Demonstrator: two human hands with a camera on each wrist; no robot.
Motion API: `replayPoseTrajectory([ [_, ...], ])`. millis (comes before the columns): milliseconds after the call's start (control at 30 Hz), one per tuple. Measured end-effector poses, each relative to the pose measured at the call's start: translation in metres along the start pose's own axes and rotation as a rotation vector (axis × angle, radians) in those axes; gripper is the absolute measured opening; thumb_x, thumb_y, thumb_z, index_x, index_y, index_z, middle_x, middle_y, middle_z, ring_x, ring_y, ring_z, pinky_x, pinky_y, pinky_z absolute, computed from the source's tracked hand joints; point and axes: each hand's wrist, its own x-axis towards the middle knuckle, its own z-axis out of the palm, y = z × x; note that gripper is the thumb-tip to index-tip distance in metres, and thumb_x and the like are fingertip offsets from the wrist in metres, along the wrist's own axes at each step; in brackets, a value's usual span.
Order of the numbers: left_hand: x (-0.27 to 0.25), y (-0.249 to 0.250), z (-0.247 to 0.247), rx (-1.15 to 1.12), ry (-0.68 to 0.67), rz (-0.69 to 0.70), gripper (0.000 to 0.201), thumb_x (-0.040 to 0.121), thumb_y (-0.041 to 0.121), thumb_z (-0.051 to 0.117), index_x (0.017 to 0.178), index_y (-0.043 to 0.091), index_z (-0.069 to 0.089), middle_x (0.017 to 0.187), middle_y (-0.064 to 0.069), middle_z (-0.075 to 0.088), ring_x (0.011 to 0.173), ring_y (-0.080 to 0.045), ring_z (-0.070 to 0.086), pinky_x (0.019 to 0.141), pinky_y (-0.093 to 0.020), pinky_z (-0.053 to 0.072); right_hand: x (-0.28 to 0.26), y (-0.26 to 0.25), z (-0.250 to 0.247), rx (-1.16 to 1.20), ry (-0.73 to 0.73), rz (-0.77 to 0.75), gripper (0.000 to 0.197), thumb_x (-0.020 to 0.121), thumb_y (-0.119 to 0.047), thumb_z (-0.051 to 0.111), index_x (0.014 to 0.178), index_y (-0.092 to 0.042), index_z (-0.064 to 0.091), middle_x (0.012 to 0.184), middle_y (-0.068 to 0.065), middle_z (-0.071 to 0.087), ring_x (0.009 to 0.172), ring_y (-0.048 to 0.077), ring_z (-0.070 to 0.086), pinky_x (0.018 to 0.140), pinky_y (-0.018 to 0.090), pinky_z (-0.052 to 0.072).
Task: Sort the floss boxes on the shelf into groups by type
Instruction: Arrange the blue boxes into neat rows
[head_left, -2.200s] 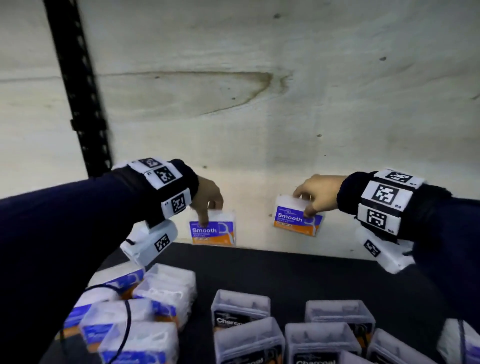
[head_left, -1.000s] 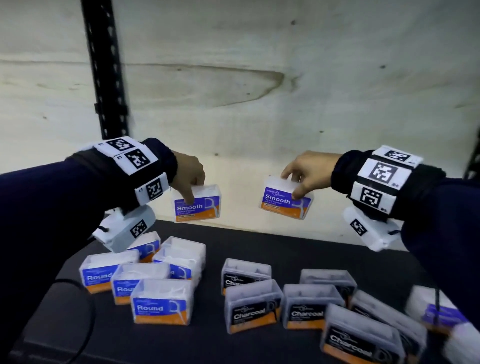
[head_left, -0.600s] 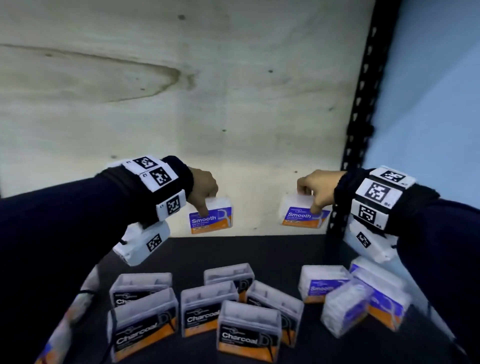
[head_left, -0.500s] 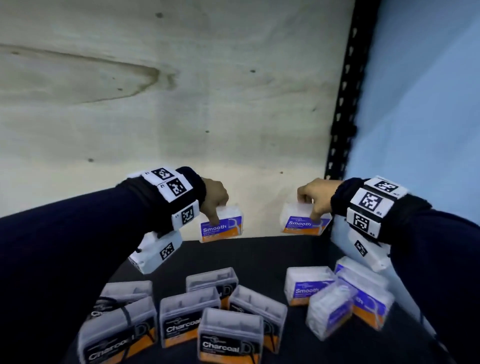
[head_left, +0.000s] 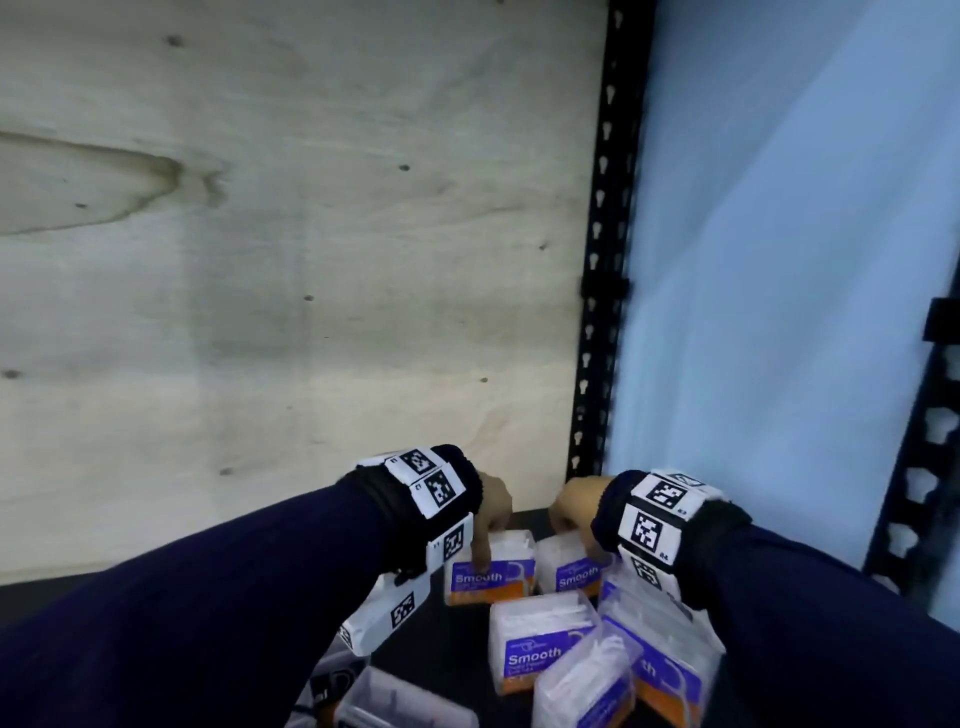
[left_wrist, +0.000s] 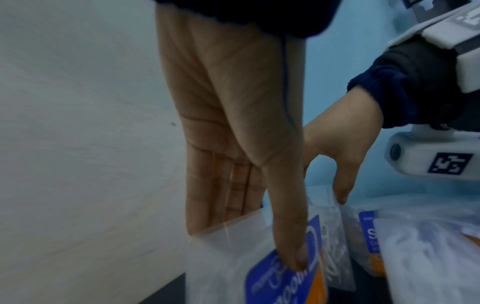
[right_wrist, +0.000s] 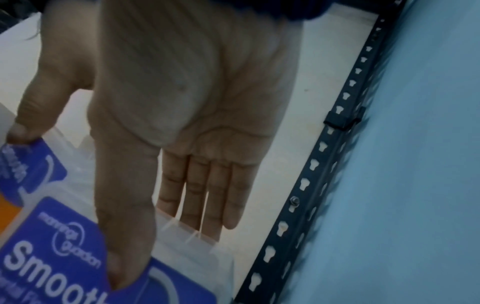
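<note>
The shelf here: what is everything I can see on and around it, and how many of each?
Smooth floss boxes: at least five, clear with blue and orange labels, clustered at the shelf's right rear corner; one under the left hand, one under the right, three in front, nearest label showing.
Clear box: one, label hidden, bottom edge of the head view.
Shelf: one, black surface.
Back panel: one, pale wood, behind the shelf.
Upright post: one, black, perforated, right of the panel.
Wall: light blue, right side.
Left hand: pinches a Smooth box from above.
Right hand: pinches the neighbouring Smooth box.
Wrist bands: two, black with white coded tags.
</note>
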Motion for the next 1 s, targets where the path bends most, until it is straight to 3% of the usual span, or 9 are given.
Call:
replayPoseTrajectory([
  [100,0.010,-0.002,0.008,-0.025,-0.017,0.044,0.046,0.088,0.031,0.063,0.116,-0.006,0.063,0.096,-0.009,0.056,0.084,-0.020,0.045,0.042,-0.002,0.035,0.000,0.003,0.008,0.010,0.003,0.017,0.040,0.094,-0.007,0.045,0.134,-0.001,0.047,0.140,0.018,0.048,0.128,0.031,0.048,0.101,0.036,0.041],
  [200,0.011,-0.003,0.011,-0.035,-0.030,0.052,0.045,0.088,0.027,0.064,0.123,0.000,0.060,0.122,-0.017,0.063,0.089,-0.017,0.045,0.045,-0.003,0.033,0.001,0.006,0.008,0.119,0.050,0.033,0.042,0.092,-0.012,0.053,0.133,-0.008,0.050,0.136,0.013,0.053,0.125,0.028,0.052,0.098,0.034,0.044],
  [300,-0.002,-0.005,0.008,-0.063,-0.007,0.043,0.050,0.088,0.024,0.064,0.132,0.003,0.052,0.133,-0.014,0.058,0.092,-0.015,0.043,0.043,0.001,0.034,0.005,0.004,-0.008,0.241,0.006,-0.040,0.052,0.084,-0.011,0.065,0.134,-0.007,0.049,0.137,0.011,0.053,0.124,0.027,0.051,0.094,0.031,0.045],
  [433,-0.038,-0.018,0.005,-0.101,0.074,-0.037,0.046,0.091,0.021,0.059,0.133,0.005,0.050,0.135,-0.011,0.056,0.103,-0.024,0.053,0.054,-0.015,0.032,-0.002,-0.012,-0.038,0.352,0.180,-0.150,0.044,0.084,-0.014,0.064,0.127,-0.006,0.055,0.127,0.011,0.059,0.105,0.025,0.056,0.078,0.022,0.037],
  [500,-0.062,-0.030,0.011,-0.144,0.085,-0.059,0.042,0.092,0.019,0.058,0.131,0.005,0.053,0.133,-0.010,0.059,0.114,-0.025,0.055,0.055,-0.013,0.033,-0.002,-0.029,-0.055,0.383,0.264,-0.201,0.040,0.085,-0.017,0.064,0.123,-0.008,0.058,0.122,0.010,0.063,0.091,0.015,0.050,0.077,0.021,0.036],
  [633,-0.121,-0.056,0.036,-0.213,0.108,-0.122,0.038,0.092,0.018,0.056,0.128,0.006,0.056,0.128,-0.009,0.063,0.116,-0.022,0.056,0.057,0.002,0.033,-0.002,-0.074,-0.098,0.400,0.366,-0.314,0.037,0.087,-0.021,0.062,0.122,-0.011,0.060,0.121,0.006,0.064,0.088,0.011,0.048,0.075,0.021,0.035],
  [767,-0.198,-0.085,0.068,-0.236,0.083,-0.295,0.038,0.093,0.021,0.055,0.128,0.007,0.056,0.129,-0.008,0.062,0.117,-0.022,0.056,0.080,-0.019,0.038,-0.001,-0.132,-0.141,0.374,0.428,-0.447,0.036,0.088,-0.022,0.060,0.122,-0.012,0.060,0.123,0.005,0.063,0.088,0.011,0.047,0.060,0.018,0.037],
  [900,-0.279,-0.113,0.111,-0.257,0.015,-0.490,0.035,0.094,0.021,0.054,0.126,0.008,0.058,0.129,-0.006,0.062,0.118,-0.021,0.056,0.093,-0.024,0.041,0.001,-0.195,-0.175,0.347,0.456,-0.574,0.035,0.088,-0.023,0.060,0.121,-0.011,0.061,0.123,0.006,0.063,0.088,0.012,0.047,0.075,0.022,0.036],
  [1000,-0.329,-0.128,0.144,-0.264,-0.059,-0.621,0.034,0.093,0.021,0.054,0.125,0.009,0.059,0.129,-0.005,0.062,0.118,-0.021,0.056,0.094,-0.025,0.041,0.000,-0.239,-0.193,0.294,0.449,-0.651,0.036,0.088,-0.022,0.060,0.121,-0.009,0.060,0.123,0.007,0.063,0.088,0.013,0.047,0.076,0.022,0.035],
])
